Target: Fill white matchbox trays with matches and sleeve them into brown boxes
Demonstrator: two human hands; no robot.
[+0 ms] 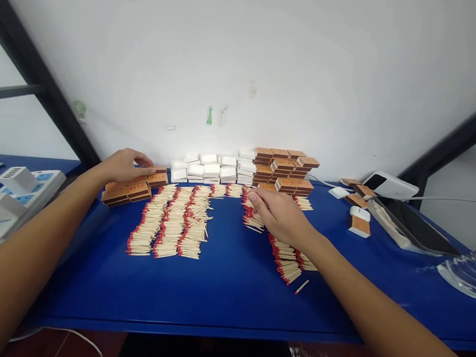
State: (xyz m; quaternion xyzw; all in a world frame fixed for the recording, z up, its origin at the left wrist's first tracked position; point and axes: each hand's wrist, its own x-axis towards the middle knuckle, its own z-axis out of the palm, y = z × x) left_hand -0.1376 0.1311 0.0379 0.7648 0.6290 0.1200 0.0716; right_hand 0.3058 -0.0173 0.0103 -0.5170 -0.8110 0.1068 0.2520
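Observation:
My left hand [124, 166] rests over the brown matchboxes [128, 193] at the left, its fingers bent and apart on their tops. It does not visibly grip one. My right hand [279, 212] is over the red-tipped matches [253, 219] right of the middle, thumb and forefinger together; what they hold, if anything, is too small to tell. Long rows of matches [169, 222] lie left of the middle, and more matches [285, 257] lie under and in front of my right wrist. One loose match [302, 287] is near the front.
White inner trays [211, 170] and stacked brown matchboxes [288, 172] stand against the wall. Power strips [32, 194] lie at the left. At the right are a few loose boxes [359, 226], a white device [391, 186], a dark flat item [412, 227] and clear plastic [471, 271].

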